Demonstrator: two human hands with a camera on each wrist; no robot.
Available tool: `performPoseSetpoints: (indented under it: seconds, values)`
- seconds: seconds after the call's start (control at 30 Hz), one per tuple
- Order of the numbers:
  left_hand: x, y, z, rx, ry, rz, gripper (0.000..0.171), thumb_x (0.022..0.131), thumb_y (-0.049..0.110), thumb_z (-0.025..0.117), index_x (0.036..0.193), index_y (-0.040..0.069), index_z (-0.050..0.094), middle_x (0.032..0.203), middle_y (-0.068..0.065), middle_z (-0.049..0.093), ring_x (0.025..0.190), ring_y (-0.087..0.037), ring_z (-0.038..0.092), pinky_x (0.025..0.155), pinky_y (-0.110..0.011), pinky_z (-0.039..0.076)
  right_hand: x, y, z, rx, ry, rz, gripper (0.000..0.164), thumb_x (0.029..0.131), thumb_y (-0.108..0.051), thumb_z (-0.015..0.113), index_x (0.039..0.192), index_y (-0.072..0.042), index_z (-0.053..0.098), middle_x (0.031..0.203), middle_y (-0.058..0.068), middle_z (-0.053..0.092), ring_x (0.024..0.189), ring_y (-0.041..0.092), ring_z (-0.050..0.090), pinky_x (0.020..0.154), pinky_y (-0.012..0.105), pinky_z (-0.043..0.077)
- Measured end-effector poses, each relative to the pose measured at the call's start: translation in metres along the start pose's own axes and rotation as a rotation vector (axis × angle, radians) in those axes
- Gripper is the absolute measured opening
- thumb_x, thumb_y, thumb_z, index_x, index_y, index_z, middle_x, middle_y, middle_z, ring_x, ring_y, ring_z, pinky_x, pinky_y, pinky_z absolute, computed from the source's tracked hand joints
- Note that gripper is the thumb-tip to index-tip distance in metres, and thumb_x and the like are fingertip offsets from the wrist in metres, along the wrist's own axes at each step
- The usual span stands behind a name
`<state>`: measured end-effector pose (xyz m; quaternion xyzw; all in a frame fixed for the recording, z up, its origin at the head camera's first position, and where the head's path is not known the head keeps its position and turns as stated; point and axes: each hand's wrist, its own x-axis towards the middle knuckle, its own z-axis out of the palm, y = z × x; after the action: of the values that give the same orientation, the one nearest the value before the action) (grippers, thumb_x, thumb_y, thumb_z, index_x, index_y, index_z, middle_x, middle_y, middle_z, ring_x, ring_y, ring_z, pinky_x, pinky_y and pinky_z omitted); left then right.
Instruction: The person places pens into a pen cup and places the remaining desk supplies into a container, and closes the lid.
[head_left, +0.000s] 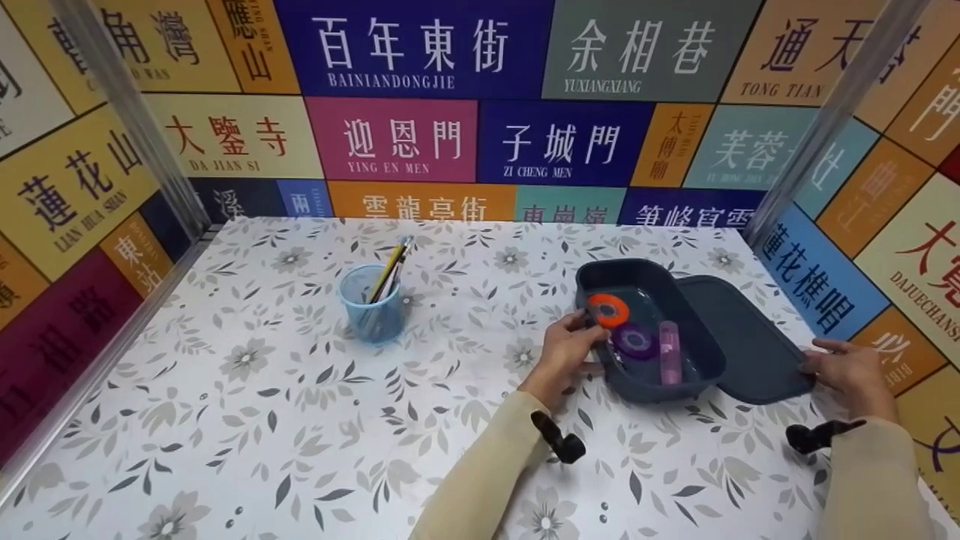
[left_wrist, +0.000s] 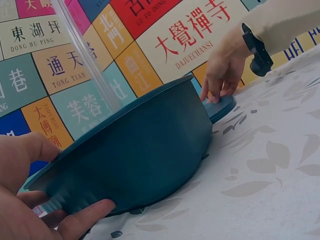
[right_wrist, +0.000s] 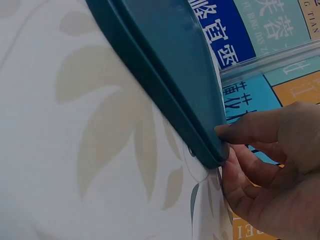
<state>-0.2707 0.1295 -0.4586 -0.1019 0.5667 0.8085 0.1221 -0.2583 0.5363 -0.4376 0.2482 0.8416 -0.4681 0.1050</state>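
A dark teal plastic box [head_left: 709,360] without its cover is at the right of the table. Inside it lie an orange ring-shaped roll [head_left: 609,309], a purple ring-shaped roll [head_left: 636,342] and a pink translucent tube [head_left: 670,356]. My left hand [head_left: 566,352] grips the box's left side, thumb at the rim and fingers low on the wall in the left wrist view. Beside the box on its right, partly behind it, is the matching lid [head_left: 757,345]. My right hand [right_wrist: 275,165] pinches the lid's corner between thumb and fingers.
A light blue mesh cup [head_left: 373,311] holding several pencils or pens [head_left: 390,271] stands left of centre. Floral cloth [head_left: 300,420] covers the table. Walls with printed sign panels [head_left: 405,139] rise at the back and both sides.
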Motion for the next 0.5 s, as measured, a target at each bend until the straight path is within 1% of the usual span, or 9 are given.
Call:
performPoseSetpoints:
  seconds: [0.03,0.07,0.13,0.17,0.23,0.3,0.37,0.43,0.5]
  values:
    - [0.0000,0.0002,-0.0002,0.000,0.001,-0.001,0.067,0.078,0.006,0.074,0.142,0.012,0.056,0.137,-0.007,0.062,0.106,-0.024,0.069,0.068,-0.046,0.064,0.0001,-0.0003,0.0006,-0.005,0.001,0.004,0.085,0.089,-0.015,0.071,0.158,-0.002,0.023,0.105,-0.003,0.064,0.106,0.023,0.059,0.077,0.025,0.054]
    - [-0.0002,0.0003,-0.0005,0.001,0.001,-0.001,0.067,0.078,0.006,0.074,0.142,0.012,0.056,0.137,-0.008,0.062,0.106,-0.024,0.069,0.067,-0.046,0.064,0.0001,-0.0005,0.0012,-0.012,0.001,0.007,0.085,0.089,-0.016,0.071,0.158,-0.002,0.022,0.117,0.007,0.062,0.111,0.027,0.056,0.079,0.027,0.053]
    - [-0.0005,0.0003,-0.0010,0.005,-0.002,0.001,0.067,0.078,0.007,0.074,0.142,0.012,0.056,0.138,-0.008,0.062,0.106,-0.025,0.070,0.067,-0.046,0.064,-0.0005,-0.0005,0.0020,-0.029,-0.005,0.009,0.086,0.090,-0.019,0.070,0.158,-0.002,0.020,0.138,0.025,0.049,0.120,0.036,0.048,0.085,0.033,0.050]
    - [-0.0008,0.0002,-0.0012,0.008,-0.002,0.002,0.067,0.079,0.007,0.074,0.142,0.012,0.056,0.137,-0.008,0.062,0.105,-0.025,0.070,0.067,-0.046,0.064,-0.0009,-0.0007,0.0023,-0.039,-0.007,0.011,0.086,0.091,-0.021,0.069,0.158,-0.002,0.019,0.145,0.031,0.041,0.123,0.040,0.045,0.087,0.037,0.049]
    - [-0.0009,-0.0003,-0.0014,0.007,-0.003,0.005,0.066,0.079,0.007,0.074,0.142,0.011,0.056,0.136,-0.008,0.062,0.104,-0.025,0.071,0.067,-0.046,0.064,-0.0018,-0.0013,0.0023,-0.053,-0.016,0.014,0.086,0.092,-0.023,0.067,0.158,-0.001,0.017,0.155,0.034,0.029,0.126,0.044,0.039,0.092,0.043,0.046]
    - [-0.0010,-0.0009,-0.0016,0.008,-0.006,0.007,0.066,0.079,0.007,0.074,0.142,0.011,0.056,0.135,-0.009,0.063,0.102,-0.025,0.071,0.067,-0.046,0.064,-0.0028,-0.0026,0.0018,-0.063,-0.025,0.017,0.087,0.092,-0.023,0.066,0.158,0.000,0.015,0.157,0.035,0.025,0.128,0.046,0.038,0.095,0.046,0.045]
    - [-0.0006,-0.0014,-0.0015,0.004,-0.005,0.006,0.066,0.078,0.006,0.074,0.141,0.010,0.056,0.133,-0.009,0.064,0.100,-0.025,0.071,0.067,-0.046,0.064,-0.0034,-0.0042,0.0013,-0.074,-0.027,0.018,0.085,0.093,-0.023,0.065,0.158,0.001,0.015,0.155,0.035,0.027,0.126,0.044,0.040,0.093,0.043,0.046]
    - [-0.0001,-0.0021,-0.0016,0.007,-0.001,0.004,0.066,0.078,0.006,0.074,0.141,0.010,0.056,0.132,-0.009,0.064,0.098,-0.024,0.071,0.067,-0.046,0.064,-0.0037,-0.0057,0.0003,-0.088,-0.034,0.011,0.084,0.093,-0.021,0.063,0.158,0.002,0.016,0.147,0.034,0.036,0.120,0.039,0.046,0.090,0.039,0.047]
    - [-0.0002,-0.0023,-0.0017,0.005,0.002,0.002,0.065,0.078,0.006,0.074,0.141,0.011,0.057,0.132,-0.009,0.064,0.098,-0.024,0.071,0.066,-0.046,0.064,-0.0038,-0.0065,-0.0017,-0.089,-0.045,0.000,0.082,0.093,-0.020,0.064,0.157,0.002,0.017,0.133,0.026,0.049,0.112,0.032,0.051,0.087,0.035,0.048]
